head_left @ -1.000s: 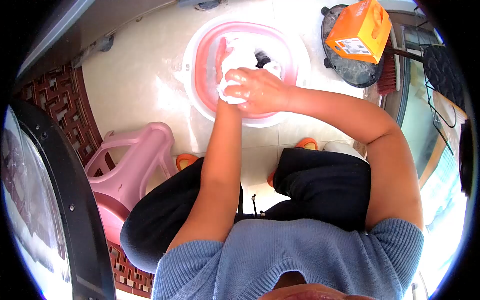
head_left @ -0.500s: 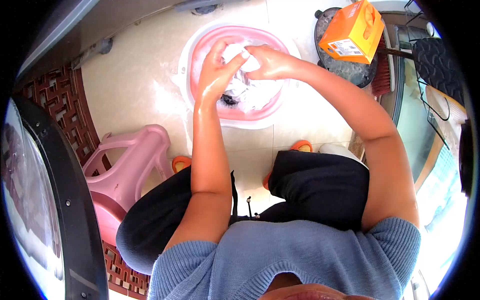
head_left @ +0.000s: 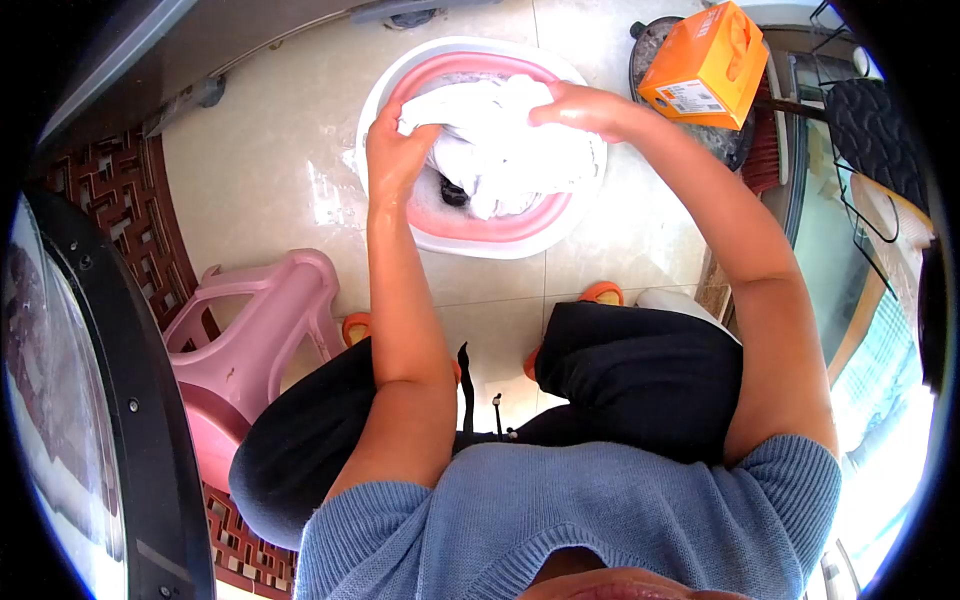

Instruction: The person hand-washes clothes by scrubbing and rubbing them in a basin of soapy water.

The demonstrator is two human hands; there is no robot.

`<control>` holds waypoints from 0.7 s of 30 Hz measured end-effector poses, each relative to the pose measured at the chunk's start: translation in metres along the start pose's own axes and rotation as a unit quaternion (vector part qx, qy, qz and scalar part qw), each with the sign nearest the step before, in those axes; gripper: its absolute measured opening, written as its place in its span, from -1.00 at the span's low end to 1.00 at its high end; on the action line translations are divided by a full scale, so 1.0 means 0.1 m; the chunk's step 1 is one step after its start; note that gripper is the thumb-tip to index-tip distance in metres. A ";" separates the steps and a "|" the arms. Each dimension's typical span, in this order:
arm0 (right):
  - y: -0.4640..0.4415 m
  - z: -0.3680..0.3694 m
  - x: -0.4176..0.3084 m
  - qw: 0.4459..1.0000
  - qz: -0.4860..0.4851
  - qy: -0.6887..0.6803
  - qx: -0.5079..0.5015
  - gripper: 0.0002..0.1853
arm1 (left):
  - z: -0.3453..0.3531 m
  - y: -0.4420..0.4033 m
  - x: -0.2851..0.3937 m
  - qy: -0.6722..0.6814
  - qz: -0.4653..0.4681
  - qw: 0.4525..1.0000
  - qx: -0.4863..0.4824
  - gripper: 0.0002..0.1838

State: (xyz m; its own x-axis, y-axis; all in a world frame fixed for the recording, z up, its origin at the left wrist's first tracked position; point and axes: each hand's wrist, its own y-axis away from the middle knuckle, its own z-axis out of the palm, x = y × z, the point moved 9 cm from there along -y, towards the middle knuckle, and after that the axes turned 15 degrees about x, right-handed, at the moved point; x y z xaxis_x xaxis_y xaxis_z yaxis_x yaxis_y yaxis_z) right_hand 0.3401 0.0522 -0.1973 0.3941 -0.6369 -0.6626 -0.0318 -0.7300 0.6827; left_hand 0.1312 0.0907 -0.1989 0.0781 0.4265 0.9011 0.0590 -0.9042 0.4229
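A wet white garment (head_left: 490, 135) is spread between my two hands over a pink basin with a white rim (head_left: 480, 246). My left hand (head_left: 398, 150) grips its left edge, with the thumb on top of the fabric. On the far right side, my right hand (head_left: 582, 108) is closed on the garment; the fingertips are partly hidden by cloth. Part of the garment hangs down into the basin, where suds show. A small black item (head_left: 453, 191) lies in the basin below the cloth; I cannot make out what it is.
An orange box (head_left: 705, 65) sits on a dark round stand to the right, beside a red-bristled brush (head_left: 765, 150). A pink plastic stool (head_left: 255, 320) stands at the left, near a machine with a round door (head_left: 130, 400). Tiled floor surrounds the basin.
My hands have moved apart, left hand to the left and right hand to the right. The white garment, bunched between them before, is now opened out across the basin.
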 end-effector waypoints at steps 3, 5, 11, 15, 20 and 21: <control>-0.09 0.06 -0.01 0.927 -0.141 0.337 0.081 -0.18 | -0.02 0.00 0.00 -0.049 0.038 0.996 0.065 -0.47; 0.15 0.23 -0.38 0.841 -0.299 0.435 0.120 -0.18 | 0.05 0.04 0.18 -0.116 0.214 0.967 0.080 -0.34; -0.21 0.59 -0.08 0.847 -0.209 0.488 0.033 -0.48 | 0.41 0.16 -0.14 -0.429 0.270 0.858 0.083 -0.42; -0.44 0.50 -0.11 0.891 -0.239 0.348 0.168 -0.62 | 0.37 -0.15 -0.64 -0.344 0.036 0.938 0.007 -0.52; 0.66 0.92 -0.69 0.863 -0.443 0.232 0.071 -0.61 | 0.48 0.11 -0.66 0.479 -0.241 0.844 0.015 -0.54; 0.73 1.01 -0.67 0.863 -0.436 0.250 0.049 -0.60 | 0.53 0.14 -0.61 0.475 -0.193 0.858 -0.009 -0.53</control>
State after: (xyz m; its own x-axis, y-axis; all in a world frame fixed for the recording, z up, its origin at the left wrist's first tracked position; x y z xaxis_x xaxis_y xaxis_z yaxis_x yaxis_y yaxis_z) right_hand 0.2183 0.0168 -0.1343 0.6543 0.3349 -0.6780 0.4094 -0.9107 -0.0547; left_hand 0.1800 0.0530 -0.2532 -0.7916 0.4932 0.3608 -0.1182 -0.7029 0.7014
